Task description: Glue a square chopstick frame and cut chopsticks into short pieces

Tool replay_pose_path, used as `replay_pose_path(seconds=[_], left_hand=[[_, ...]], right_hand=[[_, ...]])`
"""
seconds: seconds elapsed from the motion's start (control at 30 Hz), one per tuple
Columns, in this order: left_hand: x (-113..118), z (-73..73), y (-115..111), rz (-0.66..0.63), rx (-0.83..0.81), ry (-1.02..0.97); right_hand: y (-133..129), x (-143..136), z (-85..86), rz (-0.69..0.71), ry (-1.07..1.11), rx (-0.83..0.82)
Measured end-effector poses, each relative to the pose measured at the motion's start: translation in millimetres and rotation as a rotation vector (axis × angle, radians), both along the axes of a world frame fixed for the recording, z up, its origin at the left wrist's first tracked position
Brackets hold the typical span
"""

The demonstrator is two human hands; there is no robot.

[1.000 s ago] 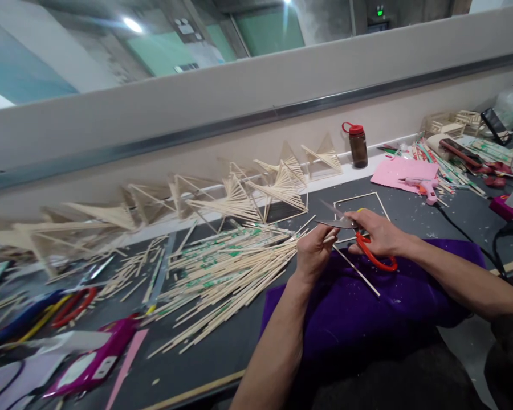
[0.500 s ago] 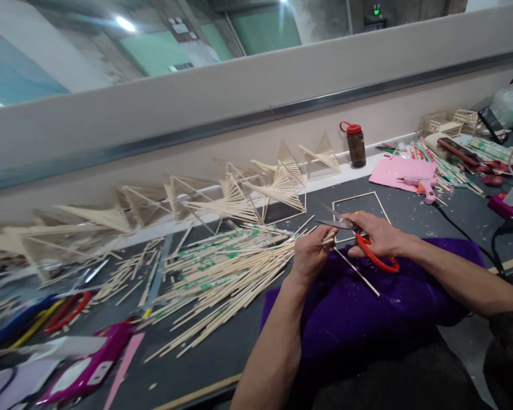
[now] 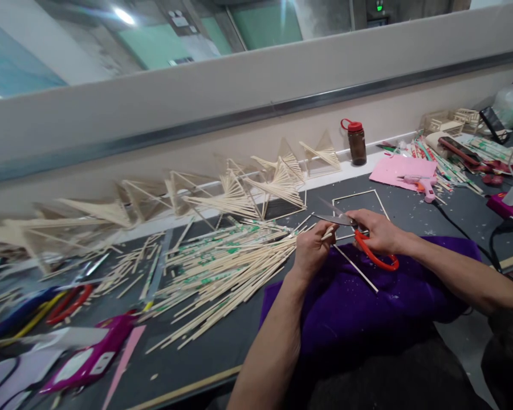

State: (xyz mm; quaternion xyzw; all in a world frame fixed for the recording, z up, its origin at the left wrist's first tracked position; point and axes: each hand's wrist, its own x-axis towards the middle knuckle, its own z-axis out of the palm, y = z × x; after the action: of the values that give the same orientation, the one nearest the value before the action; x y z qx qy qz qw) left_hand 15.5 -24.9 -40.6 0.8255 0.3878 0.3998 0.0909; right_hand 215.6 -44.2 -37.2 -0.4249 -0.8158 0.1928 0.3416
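Note:
My right hand [image 3: 378, 230] is closed around the red handles of a pair of scissors [image 3: 374, 254], whose blades point left and stand apart. Close by, my left hand [image 3: 314, 247] pinches a thin wooden stick [image 3: 329, 230] near the blades; the far part of that stick is hidden by the fingers. Another stick [image 3: 356, 269] slants over a purple cloth [image 3: 393, 296] below the hands. Just behind the scissors lies a rectangular stick frame [image 3: 383, 205] on the dark table. A large pile of loose sticks [image 3: 239, 273] spreads left of my left hand.
Twisted stick models [image 3: 277, 191] line the wall. A brown bottle [image 3: 357, 147] with a red lid stands behind. At right, a pink glue gun [image 3: 423, 183] rests on a pink sheet [image 3: 393, 167], its cable trailing forward. At left are more red-handled scissors [image 3: 70, 304] and a magenta device [image 3: 89, 359].
Both hands stay in nearly the same place, with the scissors and the stick still held. The view has shifted very slightly.

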Motion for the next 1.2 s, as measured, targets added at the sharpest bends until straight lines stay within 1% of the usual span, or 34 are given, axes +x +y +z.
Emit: replay_pose_path(seconds=[0.13, 0.3, 0.37, 0.47, 0.53, 0.57, 0.63, 0.67, 0.7, 0.77, 0.83, 0.9, 0.97, 1.03, 1.13, 1.2], left_hand=[[-0.3, -0.4, 1.5, 0.000, -0.018, -0.009], [-1.6, 2.3, 2.1, 0.046, -0.070, -0.080], [-2.1, 4.7, 2.5, 0.067, -0.075, -0.155], [-4.7, 10.7, 4.0, 0.175, -0.050, -0.313], [-8.3, 16.5, 4.7, 0.244, -0.016, -0.397], [-10.5, 19.7, 4.5, 0.256, 0.005, -0.429], [-14.6, 26.1, 1.7, 0.233, 0.053, -0.443], [-16.3, 28.8, -1.0, 0.204, 0.071, -0.400], [-17.3, 31.1, -4.5, 0.165, 0.081, -0.309], [-17.4, 33.1, -13.1, 0.059, 0.069, -0.029], [-14.0, 31.4, -21.9, -0.059, 0.047, 0.255], [-7.6, 26.5, -29.5, -0.153, 0.037, 0.466], [0.6, 20.4, -35.0, -0.217, 0.035, 0.604], [8.2, 14.9, -38.3, -0.268, 0.040, 0.700], [14.2, 7.8, -39.7, -0.310, 0.055, 0.816], [13.8, 2.9, -39.6, -0.323, 0.050, 0.853]], right_hand=[[3.7, 0.8, -6.1, -0.015, 0.035, 0.019], [7.8, 4.9, -9.3, -0.111, 0.128, -0.011], [8.7, 7.6, -7.9, -0.152, 0.169, 0.000], [11.1, 11.9, -5.2, -0.245, 0.244, -0.022], [12.9, 13.9, -3.7, -0.285, 0.241, -0.048], [13.5, 14.5, -2.9, -0.296, 0.225, -0.061], [14.0, 14.6, -1.3, -0.303, 0.196, -0.074], [13.9, 14.3, -0.6, -0.302, 0.194, -0.074], [13.9, 13.9, 0.0, -0.299, 0.198, -0.074], [14.2, 13.2, 0.5, -0.291, 0.221, -0.076], [15.2, 13.0, 0.1, -0.284, 0.244, -0.085], [16.4, 13.2, -0.6, -0.274, 0.255, -0.097], [16.7, 13.3, -0.7, -0.254, 0.252, -0.111], [15.8, 13.0, 0.2, -0.229, 0.241, -0.129], [13.7, 12.0, 2.2, -0.212, 0.214, -0.140], [12.6, 11.2, 3.0, -0.210, 0.196, -0.141]])
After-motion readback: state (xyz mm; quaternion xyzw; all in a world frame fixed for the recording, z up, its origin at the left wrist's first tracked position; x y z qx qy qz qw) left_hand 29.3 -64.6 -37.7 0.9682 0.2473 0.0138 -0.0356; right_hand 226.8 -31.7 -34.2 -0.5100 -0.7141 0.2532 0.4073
